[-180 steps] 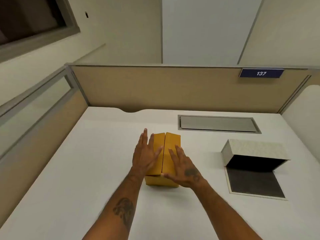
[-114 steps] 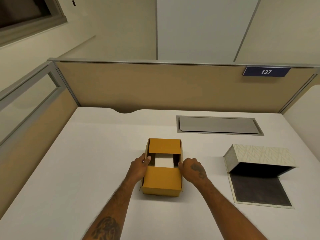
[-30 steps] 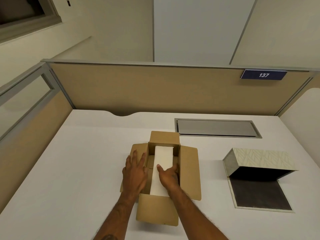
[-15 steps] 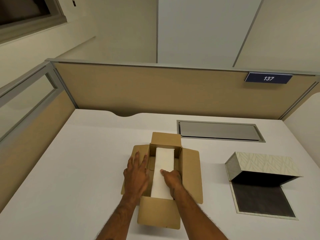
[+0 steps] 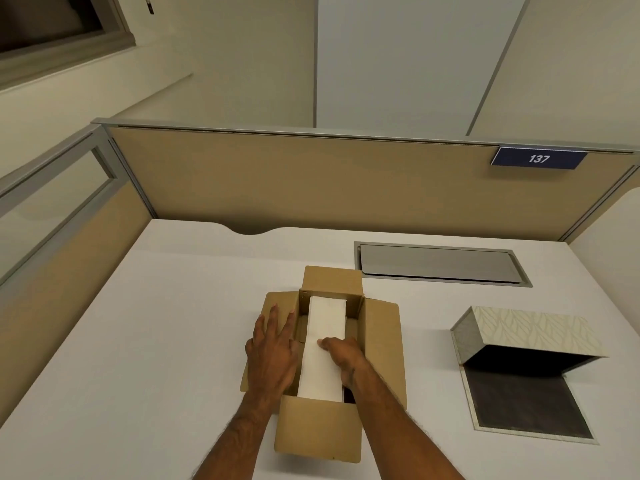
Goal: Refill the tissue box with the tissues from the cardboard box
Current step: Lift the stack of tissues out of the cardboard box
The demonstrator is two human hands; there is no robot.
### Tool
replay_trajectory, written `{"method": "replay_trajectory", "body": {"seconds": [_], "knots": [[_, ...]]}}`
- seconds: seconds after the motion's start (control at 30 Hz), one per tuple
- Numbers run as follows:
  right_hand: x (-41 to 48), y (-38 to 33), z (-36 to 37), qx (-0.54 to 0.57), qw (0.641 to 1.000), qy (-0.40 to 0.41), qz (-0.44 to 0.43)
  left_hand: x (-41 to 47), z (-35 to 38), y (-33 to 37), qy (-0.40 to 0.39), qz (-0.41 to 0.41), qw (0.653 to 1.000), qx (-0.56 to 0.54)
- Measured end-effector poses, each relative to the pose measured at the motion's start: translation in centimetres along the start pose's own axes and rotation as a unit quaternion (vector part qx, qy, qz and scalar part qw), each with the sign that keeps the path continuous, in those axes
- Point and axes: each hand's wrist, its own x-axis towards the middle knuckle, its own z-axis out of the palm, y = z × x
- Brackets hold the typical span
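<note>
The cardboard box [image 5: 381, 344] lies in the middle of the white desk with all its flaps folded out. A white stack of tissues [image 5: 323, 337] fills its centre. My left hand [image 5: 273, 351] lies flat on the left flap, fingers spread, their tips at the box's inner edge. My right hand [image 5: 343, 358] is curled over the right side of the tissue stack, thumb on top, fingers down between stack and box wall. The tissue box [image 5: 526, 334], pale with a leaf pattern, stands open at the right, its dark inside showing and its flap flat on the desk.
A grey metal cable hatch [image 5: 440, 263] is set into the desk behind the boxes. Tan partition walls [image 5: 311, 181] close the desk at the back and left; a blue sign reading 137 [image 5: 538, 158] hangs on the back one.
Since the earliest frames both hands have opened the cardboard box's flaps. Over the last second my right hand has slid deeper along the right side of the tissues; my left hand stays on the flap.
</note>
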Motion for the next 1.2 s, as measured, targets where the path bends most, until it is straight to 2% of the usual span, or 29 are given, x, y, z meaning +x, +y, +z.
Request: {"method": "replay_trajectory", "body": {"seconds": [0.63, 1.0, 1.2], "knots": [[-0.3, 0.4, -0.5, 0.074, 0.996, -0.046, 0.015, -0.4, -0.2, 0.3, 0.01, -0.003, 1.0, 0.001], [-1.4, -0.1, -1.0, 0.108, 0.991, -0.084, -0.005, -0.3, -0.6, 0.3, 0.012, -0.019, 1.0, 0.016], [-2.8, -0.7, -1.9, 0.137, 0.985, -0.103, -0.02, -0.2, -1.4, 0.6, 0.037, -0.022, 0.999, -0.022]]}}
